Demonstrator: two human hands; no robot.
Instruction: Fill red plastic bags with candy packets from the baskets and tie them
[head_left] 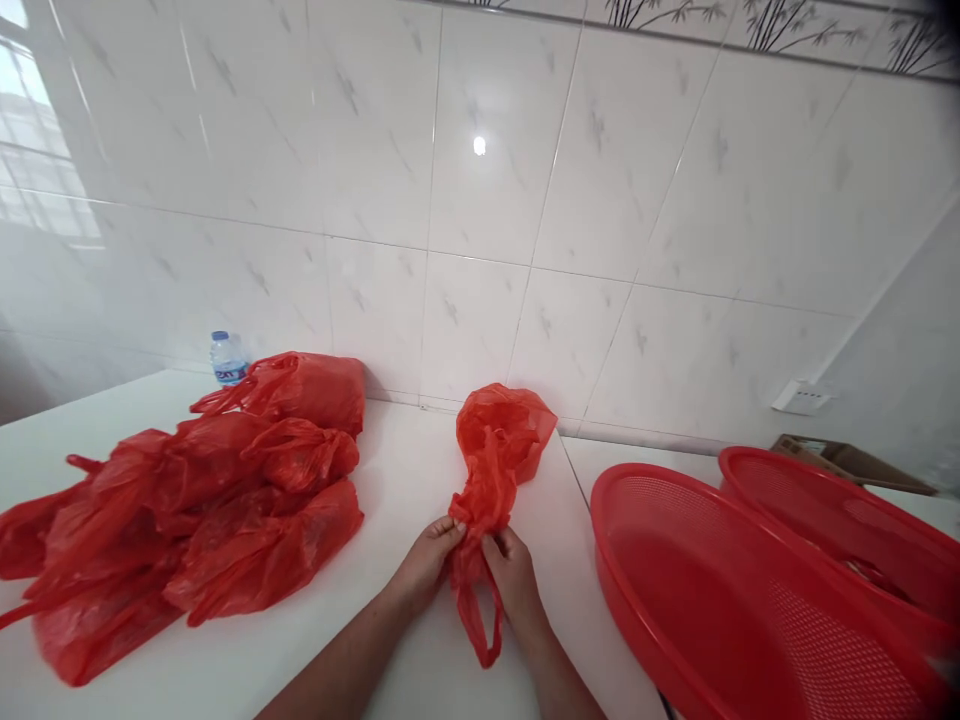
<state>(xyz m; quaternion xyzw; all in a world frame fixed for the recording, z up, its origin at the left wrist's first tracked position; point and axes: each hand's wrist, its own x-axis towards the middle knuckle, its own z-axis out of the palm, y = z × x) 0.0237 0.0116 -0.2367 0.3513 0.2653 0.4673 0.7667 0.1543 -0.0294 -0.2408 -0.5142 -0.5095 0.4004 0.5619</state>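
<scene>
A thin red plastic bag (491, 470) lies on the white table in front of me. Its far end is puffed out near the wall, and its gathered neck runs toward me, ending in a loop handle. My left hand (431, 560) pinches the left side of the neck. Opposite it, my right hand (514, 575) pinches the right side with thumb and fingers. The handle loop hangs down between my wrists. I cannot make out what the bag contains.
A heap of filled red plastic bags (225, 510) covers the table's left side, with a water bottle (227, 358) behind it. On the right stand a large red plastic basket (675, 590) and a second red basket (817, 490). A cardboard box (855, 462) sits farther back by the tiled wall.
</scene>
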